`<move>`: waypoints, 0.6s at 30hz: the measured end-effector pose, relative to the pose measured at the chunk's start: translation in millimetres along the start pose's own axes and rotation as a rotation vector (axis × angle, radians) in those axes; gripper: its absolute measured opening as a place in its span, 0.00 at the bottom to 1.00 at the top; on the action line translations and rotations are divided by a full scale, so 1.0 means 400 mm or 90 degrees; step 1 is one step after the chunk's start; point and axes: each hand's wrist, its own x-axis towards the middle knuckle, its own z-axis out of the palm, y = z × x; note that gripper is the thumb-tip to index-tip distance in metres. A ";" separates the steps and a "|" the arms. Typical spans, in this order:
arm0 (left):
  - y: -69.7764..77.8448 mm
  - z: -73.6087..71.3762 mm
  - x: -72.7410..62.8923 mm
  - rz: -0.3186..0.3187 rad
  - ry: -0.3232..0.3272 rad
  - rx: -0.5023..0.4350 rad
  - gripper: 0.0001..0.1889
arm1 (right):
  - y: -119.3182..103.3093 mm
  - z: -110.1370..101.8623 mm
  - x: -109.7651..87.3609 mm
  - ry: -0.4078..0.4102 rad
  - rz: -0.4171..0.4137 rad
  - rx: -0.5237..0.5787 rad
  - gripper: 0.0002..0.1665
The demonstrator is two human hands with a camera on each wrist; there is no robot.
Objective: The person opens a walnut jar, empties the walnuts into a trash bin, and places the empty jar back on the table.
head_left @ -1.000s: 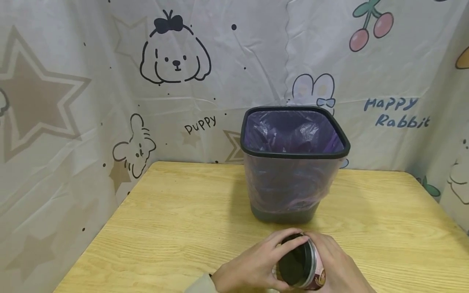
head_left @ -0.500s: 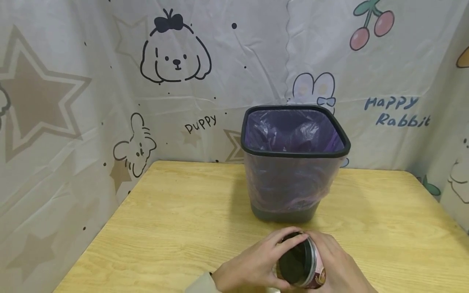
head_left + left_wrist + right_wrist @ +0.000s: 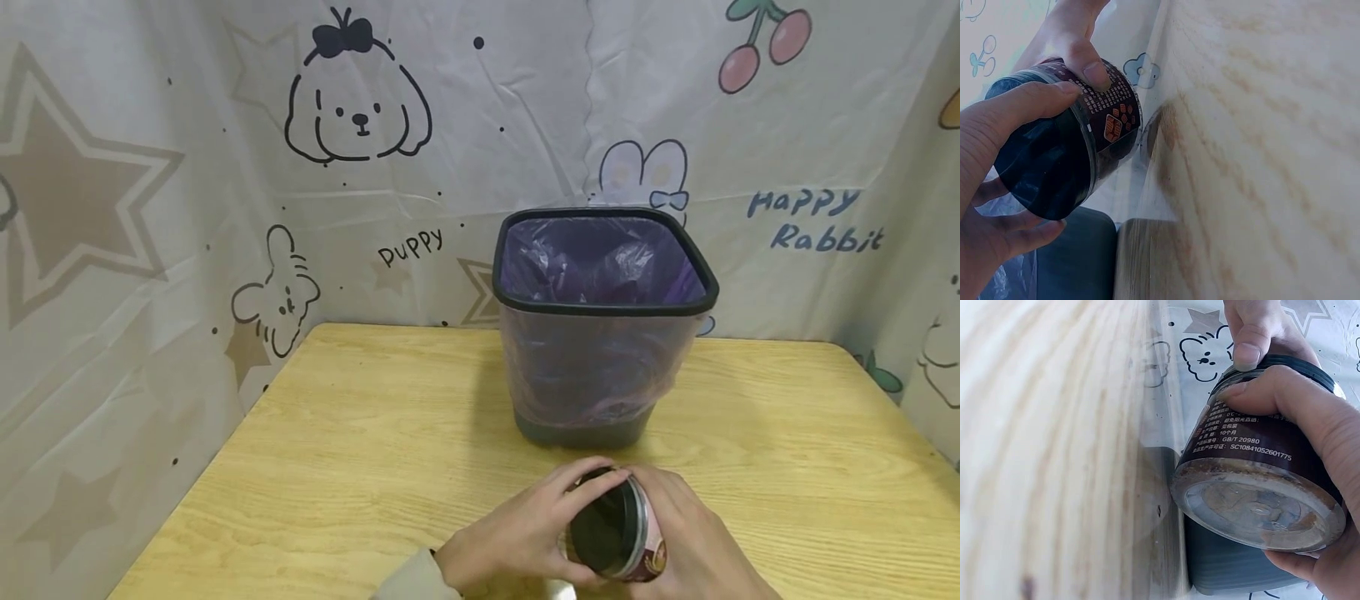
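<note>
A clear plastic jar (image 3: pixel 1260 506) with a dark printed label and a wide black lid (image 3: pixel 600 525) is held between both hands, close over the wooden table near its front. It is tilted, lid toward the left hand. My left hand (image 3: pixel 528 527) grips the lid, thumb and fingers spread around its edge. Around the jar's labelled body curls my right hand (image 3: pixel 693 533), its thumb lying across the label in the right wrist view. Brownish residue shows through the jar's clear base there. In the head view, most of the jar's body is hidden by the right hand.
A dark grey waste bin (image 3: pixel 585 433) with a black rim and purple liner bag (image 3: pixel 600 367) stands just beyond the hands. The wooden table (image 3: pixel 360 433) extends to both sides. A printed cloth curtain (image 3: pixel 465 100) hangs behind and along the sides.
The head view has tipped slightly down, so everything appears a little higher. Both hands keep their hold on the jar, with almost no shift in their placement.
</note>
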 end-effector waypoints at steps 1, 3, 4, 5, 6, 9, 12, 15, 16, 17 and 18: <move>0.000 0.000 0.000 -0.003 -0.003 0.000 0.59 | -0.001 0.000 0.000 0.001 -0.001 0.001 0.65; 0.000 0.000 -0.001 -0.009 -0.008 -0.003 0.60 | -0.002 0.001 0.001 0.004 -0.002 0.000 0.64; -0.001 0.000 0.000 -0.011 -0.010 -0.003 0.60 | -0.002 0.000 0.002 0.005 -0.003 0.001 0.64; -0.001 0.000 0.001 -0.012 -0.010 -0.004 0.59 | -0.002 0.000 0.004 0.006 -0.003 0.002 0.64; -0.002 0.000 0.001 -0.012 -0.010 -0.004 0.59 | -0.002 -0.001 0.005 0.006 -0.003 0.001 0.64; -0.003 0.000 0.002 -0.014 -0.009 -0.017 0.58 | -0.003 -0.002 0.006 0.002 -0.001 0.001 0.63; -0.002 0.000 0.001 -0.018 -0.011 -0.018 0.58 | -0.003 -0.003 0.004 -0.007 0.005 0.005 0.64; -0.001 0.001 -0.001 -0.019 -0.014 -0.009 0.58 | -0.003 -0.003 0.001 -0.014 0.009 0.010 0.64; -0.001 0.001 -0.002 -0.019 -0.013 -0.004 0.58 | -0.004 -0.002 0.001 -0.015 0.010 0.010 0.64; -0.001 0.001 -0.003 -0.020 -0.014 0.000 0.58 | -0.004 -0.002 0.001 -0.015 0.010 0.010 0.64; -0.001 0.002 -0.003 -0.021 -0.013 0.000 0.58 | -0.004 -0.001 0.001 -0.015 0.010 0.009 0.65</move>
